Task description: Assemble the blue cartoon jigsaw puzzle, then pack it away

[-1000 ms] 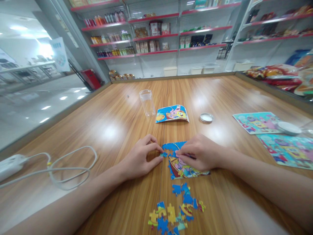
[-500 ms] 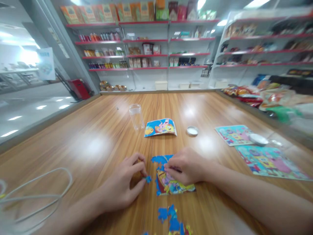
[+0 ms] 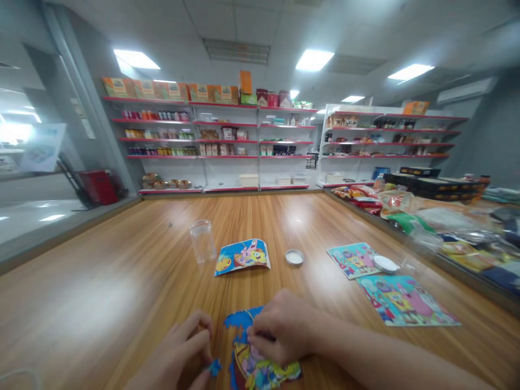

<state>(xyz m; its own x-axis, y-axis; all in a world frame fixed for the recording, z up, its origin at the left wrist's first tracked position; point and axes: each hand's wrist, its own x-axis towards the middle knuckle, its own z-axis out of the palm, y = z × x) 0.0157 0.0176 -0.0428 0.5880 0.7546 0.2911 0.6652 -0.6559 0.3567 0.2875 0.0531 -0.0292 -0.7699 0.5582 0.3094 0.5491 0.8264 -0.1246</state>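
My left hand (image 3: pixel 182 349) is closed in a pinch on a small blue jigsaw piece (image 3: pixel 215 367), just left of the partly assembled jigsaw puzzle (image 3: pixel 260 374). Over the puzzle's upper part lies my right hand (image 3: pixel 280 327), its fingers curled and pressed together. Blue jigsaw shows at those fingertips, in the gap along the puzzle's left side; the hand hides much of the upper right. Beyond the hands stands a curled picture card (image 3: pixel 244 257) with a cartoon scene in similar colours.
A clear plastic jar (image 3: pixel 203 242) stands at the left of the card, and a round lid (image 3: pixel 294 257) lies to its right. Two cartoon pictures (image 3: pixel 406 300) and a white lid (image 3: pixel 385 264) are farther right. Packaged goods (image 3: pixel 361 200) line the table's right edge; stocked shelves (image 3: pixel 227 142) stand behind.
The camera view has tipped up, so hands and puzzle sit lower and the loose pieces left the frame. My right fingers have moved to the puzzle's left gap, where more blue shows.
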